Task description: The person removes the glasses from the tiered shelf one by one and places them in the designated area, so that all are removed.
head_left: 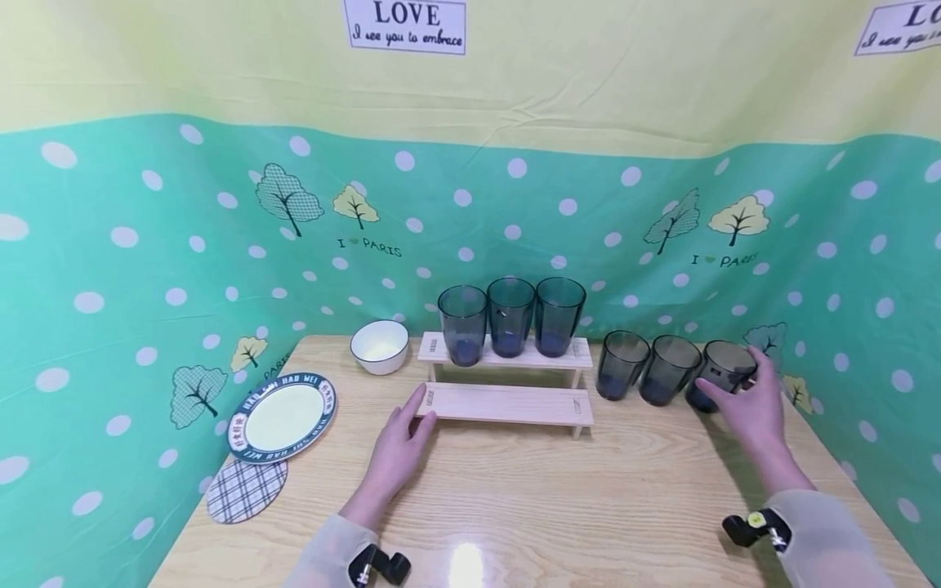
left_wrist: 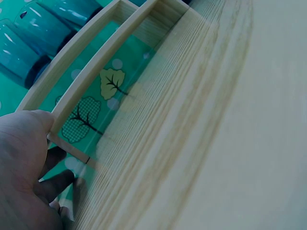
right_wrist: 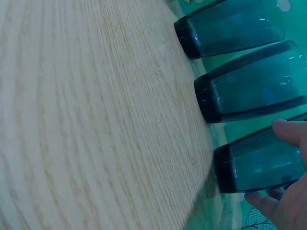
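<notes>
The right hand (head_left: pixel 751 406) wraps thumb and fingers round the rightmost tumbler (head_left: pixel 722 374) of three dark glass tumblers standing in a row on the wooden table (head_left: pixel 559 506), at about two o'clock from the table's middle. The middle tumbler (head_left: pixel 667 369) and the left tumbler (head_left: pixel 621 363) of that row stand just beside it, untouched. Three more tumblers stand on the upper step (head_left: pixel 581 353) of the two-step wooden rack (head_left: pixel 507 403) at twelve o'clock, making six in all. The left hand (head_left: pixel 400 445) rests with straight, relaxed fingers against the left end of the rack's lower step, gripping nothing.

At ten o'clock sits one white bowl (head_left: pixel 379 345); at nine o'clock lie one plate (head_left: pixel 282 417) with a lettered rim and, touching it, one checked coaster (head_left: pixel 246 488).

The right wrist view alone shows the thick dark bases of the three table tumblers and the thumb (right_wrist: pixel 290 130) on the held one. The left wrist view alone shows the fingers (left_wrist: pixel 53 184) tucked beside the rack's leg.
</notes>
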A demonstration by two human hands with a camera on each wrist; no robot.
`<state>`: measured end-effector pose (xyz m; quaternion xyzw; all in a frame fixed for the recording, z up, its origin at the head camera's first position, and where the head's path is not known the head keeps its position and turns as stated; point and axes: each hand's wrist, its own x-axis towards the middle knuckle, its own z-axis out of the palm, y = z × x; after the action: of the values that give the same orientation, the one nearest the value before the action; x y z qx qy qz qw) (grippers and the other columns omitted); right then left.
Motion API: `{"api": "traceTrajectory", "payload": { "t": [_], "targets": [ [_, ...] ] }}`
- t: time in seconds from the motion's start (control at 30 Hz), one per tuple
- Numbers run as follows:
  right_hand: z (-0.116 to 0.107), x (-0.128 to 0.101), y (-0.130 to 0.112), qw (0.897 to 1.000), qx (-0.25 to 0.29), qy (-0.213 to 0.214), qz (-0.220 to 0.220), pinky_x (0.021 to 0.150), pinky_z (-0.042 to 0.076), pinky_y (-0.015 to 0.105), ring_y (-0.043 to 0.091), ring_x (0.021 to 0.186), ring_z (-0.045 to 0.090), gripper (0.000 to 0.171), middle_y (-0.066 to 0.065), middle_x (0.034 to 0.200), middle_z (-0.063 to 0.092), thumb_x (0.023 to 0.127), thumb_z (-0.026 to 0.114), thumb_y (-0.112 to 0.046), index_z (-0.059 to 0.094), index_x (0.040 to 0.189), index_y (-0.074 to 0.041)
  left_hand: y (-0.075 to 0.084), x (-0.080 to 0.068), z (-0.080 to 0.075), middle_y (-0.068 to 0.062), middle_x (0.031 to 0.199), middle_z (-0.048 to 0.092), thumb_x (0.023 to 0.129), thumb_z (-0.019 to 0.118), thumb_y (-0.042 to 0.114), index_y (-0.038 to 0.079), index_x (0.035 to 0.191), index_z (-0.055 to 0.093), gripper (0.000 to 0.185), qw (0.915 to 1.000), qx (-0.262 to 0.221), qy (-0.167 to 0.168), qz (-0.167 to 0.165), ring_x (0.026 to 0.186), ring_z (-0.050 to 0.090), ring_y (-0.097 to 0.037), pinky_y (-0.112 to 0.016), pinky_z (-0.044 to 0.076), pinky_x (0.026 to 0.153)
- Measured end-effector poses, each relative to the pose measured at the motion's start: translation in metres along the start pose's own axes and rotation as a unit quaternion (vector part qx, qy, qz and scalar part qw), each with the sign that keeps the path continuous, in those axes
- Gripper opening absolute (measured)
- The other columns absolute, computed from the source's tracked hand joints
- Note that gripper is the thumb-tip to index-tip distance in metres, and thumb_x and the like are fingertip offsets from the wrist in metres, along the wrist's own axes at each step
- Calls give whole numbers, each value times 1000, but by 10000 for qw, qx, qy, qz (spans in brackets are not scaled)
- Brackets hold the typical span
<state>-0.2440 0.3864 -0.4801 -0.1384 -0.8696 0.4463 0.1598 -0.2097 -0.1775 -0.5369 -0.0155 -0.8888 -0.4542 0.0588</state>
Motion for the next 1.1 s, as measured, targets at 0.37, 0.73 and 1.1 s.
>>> {"api": "traceTrajectory", "payload": {
  "t": [0.37, 0.73, 1.1],
  "targets": [
    [2, -1, 2, 10000, 61, -54, -17, 125, 21, 81, 62, 161, 9, 112, 31, 180, 2, 103, 82, -33, 2, 178, -11, 0, 1, 0, -19, 170, 46, 116, 56, 44, 22, 173, 40, 63, 10000, 42, -4, 23, 158, 25, -61, -78, 22, 125],
    [1, -1, 5, 9997, 64, -144, -172, 123, 21, 83, 63, 161, 8, 115, 32, 180, 0, 102, 82, -34, -2, 178, -12, -1, 1, 2, -15, 171, 45, 116, 59, 40, 21, 173, 40, 63, 10000, -12, 18, 90, 158, 26, -61, -76, 23, 127],
    [-11, -9, -6, 9991, -125, -284, -274, 112, 35, 85, 69, 151, 25, 120, 39, 176, 8, 102, 84, -37, -5, 178, -13, -1, 1, 1, -17, 170, 45, 116, 58, 42, 20, 173, 40, 64, 10000, -19, 19, 56, 158, 25, -61, -77, 22, 126]
  ]
}}
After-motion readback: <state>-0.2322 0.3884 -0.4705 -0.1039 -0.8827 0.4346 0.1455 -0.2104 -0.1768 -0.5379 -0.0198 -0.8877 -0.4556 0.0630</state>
